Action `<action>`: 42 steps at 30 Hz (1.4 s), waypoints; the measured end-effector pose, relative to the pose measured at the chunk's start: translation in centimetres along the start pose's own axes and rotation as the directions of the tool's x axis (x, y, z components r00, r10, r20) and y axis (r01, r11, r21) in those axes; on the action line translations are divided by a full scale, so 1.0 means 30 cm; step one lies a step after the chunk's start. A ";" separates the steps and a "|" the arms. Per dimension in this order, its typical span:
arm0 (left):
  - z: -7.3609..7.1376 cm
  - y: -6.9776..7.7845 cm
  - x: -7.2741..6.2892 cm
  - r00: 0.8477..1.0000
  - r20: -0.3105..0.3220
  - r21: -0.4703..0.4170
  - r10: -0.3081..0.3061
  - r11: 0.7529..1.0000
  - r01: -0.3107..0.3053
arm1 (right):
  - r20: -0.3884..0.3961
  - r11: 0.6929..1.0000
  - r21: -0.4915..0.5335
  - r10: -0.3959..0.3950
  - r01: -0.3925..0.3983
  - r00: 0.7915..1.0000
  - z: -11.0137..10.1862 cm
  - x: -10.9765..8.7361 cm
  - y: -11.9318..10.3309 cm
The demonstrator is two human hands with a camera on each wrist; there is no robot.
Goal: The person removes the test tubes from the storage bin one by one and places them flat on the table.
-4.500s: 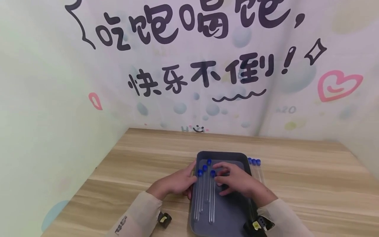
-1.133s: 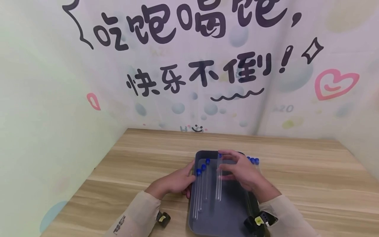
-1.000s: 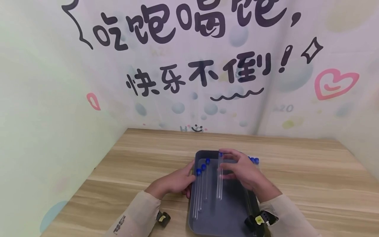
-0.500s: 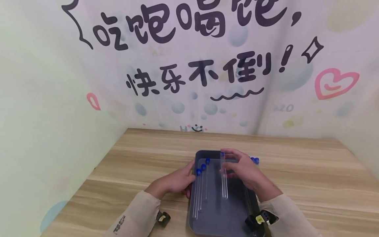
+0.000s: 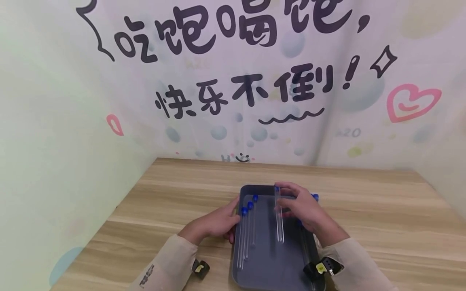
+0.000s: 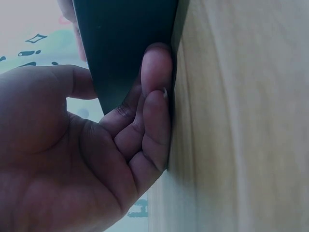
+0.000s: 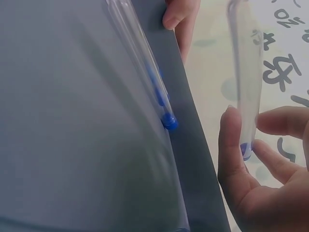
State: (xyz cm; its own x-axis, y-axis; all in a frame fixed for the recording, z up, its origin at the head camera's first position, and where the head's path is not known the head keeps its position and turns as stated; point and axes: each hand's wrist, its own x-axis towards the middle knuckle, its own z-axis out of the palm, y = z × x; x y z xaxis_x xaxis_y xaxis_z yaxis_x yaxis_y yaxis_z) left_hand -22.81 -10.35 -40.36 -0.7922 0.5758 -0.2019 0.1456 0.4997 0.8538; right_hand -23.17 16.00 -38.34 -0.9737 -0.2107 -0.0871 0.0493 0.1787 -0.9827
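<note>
My right hand (image 5: 303, 207) pinches a clear test tube (image 5: 279, 222) with a blue cap between thumb and fingers, cap end away from me. It holds the tube over the grey tray (image 5: 269, 270). In the right wrist view, the tube (image 7: 248, 72) is well apart from the tray floor. At the tray's left wall, my left hand (image 5: 214, 221) has its thumb at the rim. The left wrist view shows its fingers (image 6: 157, 121) curled against the tray's outer side (image 6: 128, 38), by the tabletop. Three capped test tubes (image 5: 245, 238) lie along the tray's left side.
Another blue cap (image 5: 299, 222) shows at the tray's right side, partly behind my right wrist. Outside the tray on the right, blue caps (image 5: 315, 197) of more tubes show on the wooden table (image 5: 382, 226). A printed cloth (image 5: 218, 141) hangs behind the table.
A test tube that lay in the tray is now lifted in my right hand. Over the last second it has moved slightly right. My left hand stays at the tray.
</note>
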 end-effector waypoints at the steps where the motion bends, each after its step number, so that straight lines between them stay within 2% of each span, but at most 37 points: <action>1: 0.000 0.000 0.000 1.000 -0.001 -0.001 0.001 1.000 -0.001 | -0.003 1.000 -0.003 0.001 -0.001 1.000 -0.002 0.000 0.000; 19: 0.001 -0.001 0.000 1.000 -0.001 0.003 -0.002 1.000 0.002 | -0.002 0.999 0.025 -0.026 0.026 1.000 -0.031 -0.009 -0.024; 28: 0.001 0.001 0.001 1.000 -0.003 0.007 -0.004 1.000 0.004 | -0.012 0.999 0.000 -0.045 0.045 0.999 -0.057 -0.019 -0.043; 42: 0.003 -0.003 0.003 1.000 -0.011 0.029 -0.002 1.000 0.003 | -0.013 0.997 0.014 -0.071 0.071 0.997 -0.074 -0.038 -0.070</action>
State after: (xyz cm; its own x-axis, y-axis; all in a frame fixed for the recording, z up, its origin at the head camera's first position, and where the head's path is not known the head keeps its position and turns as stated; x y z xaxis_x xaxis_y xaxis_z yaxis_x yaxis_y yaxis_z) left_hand -22.84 -10.29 -40.50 -0.7989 0.5677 -0.1986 0.1607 0.5198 0.8391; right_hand -22.65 18.01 -35.82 -0.9775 -0.2105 -0.0153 -0.0167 0.1496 -0.9886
